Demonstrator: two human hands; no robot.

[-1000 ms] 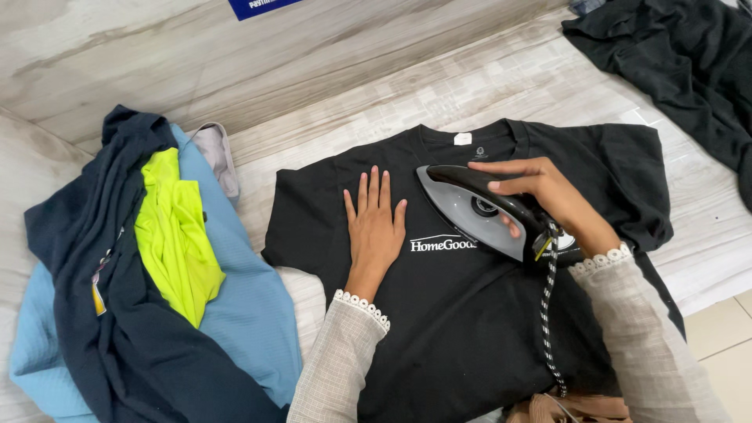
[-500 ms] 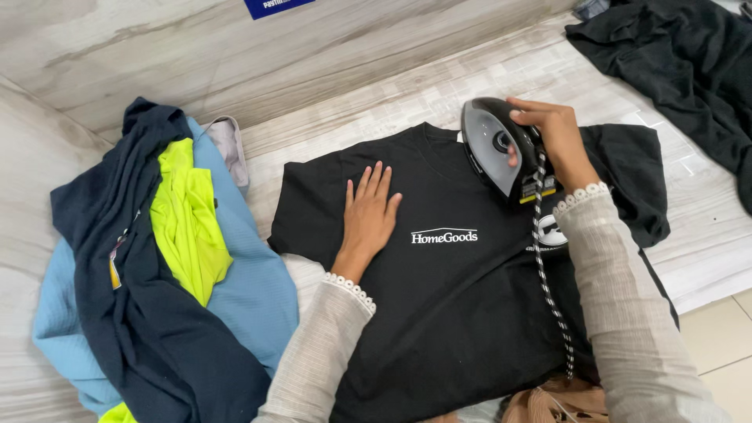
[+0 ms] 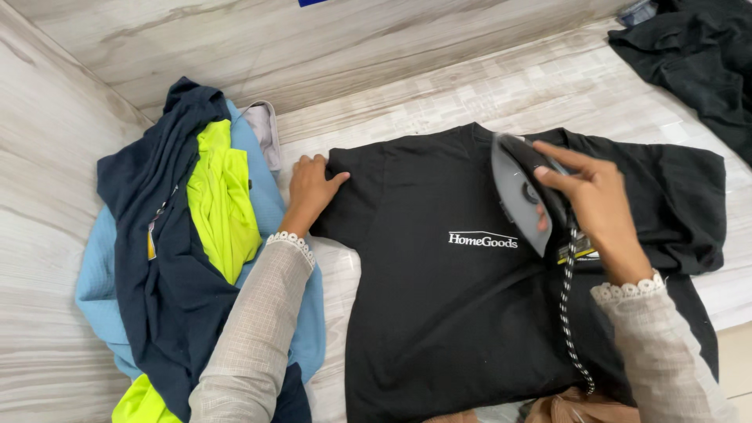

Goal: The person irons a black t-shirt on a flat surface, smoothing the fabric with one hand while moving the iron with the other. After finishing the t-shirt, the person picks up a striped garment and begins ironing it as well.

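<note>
Clearly, with the right hand point(image 3: 599, 205) gripping the iron point(image 3: 526, 194) on the black shirt's point(image 3: 439, 313) chest and the left hand point(image 3: 309, 188) pinching its sleeve, lingering risks scorching the white print point(image 3: 482, 240).

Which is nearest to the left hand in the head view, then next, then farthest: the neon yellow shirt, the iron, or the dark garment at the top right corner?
From the left hand, gripping the black T-shirt's sleeve:
1. Neon yellow shirt, just to its left on the clothes pile.
2. Iron, to its right, under the right hand.
3. Dark garment, far right at the top corner.
</note>
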